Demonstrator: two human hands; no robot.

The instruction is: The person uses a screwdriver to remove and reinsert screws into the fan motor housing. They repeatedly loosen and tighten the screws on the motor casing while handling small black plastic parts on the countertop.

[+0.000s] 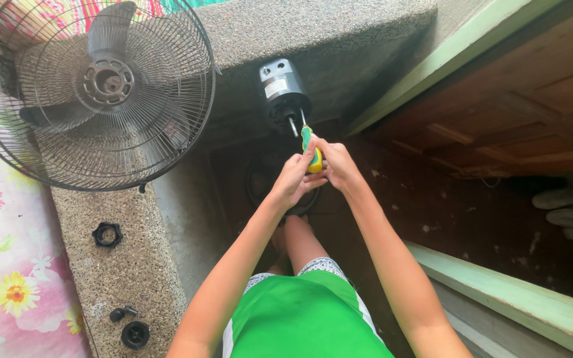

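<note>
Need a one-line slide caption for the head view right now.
Both hands, left and right, grip a green-and-yellow screwdriver aimed at a fan motor, beside the fan guard with blades.

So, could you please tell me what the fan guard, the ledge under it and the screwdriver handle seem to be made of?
The fan guard looks like thin metal wire, dark and slightly dull, judging by its fine ribs. The ledge looks like speckled terrazzo or polished concrete, grey with small chips. The screwdriver handle, gripped by both the left hand and right hand, seems smooth green and yellow plastic.
</note>
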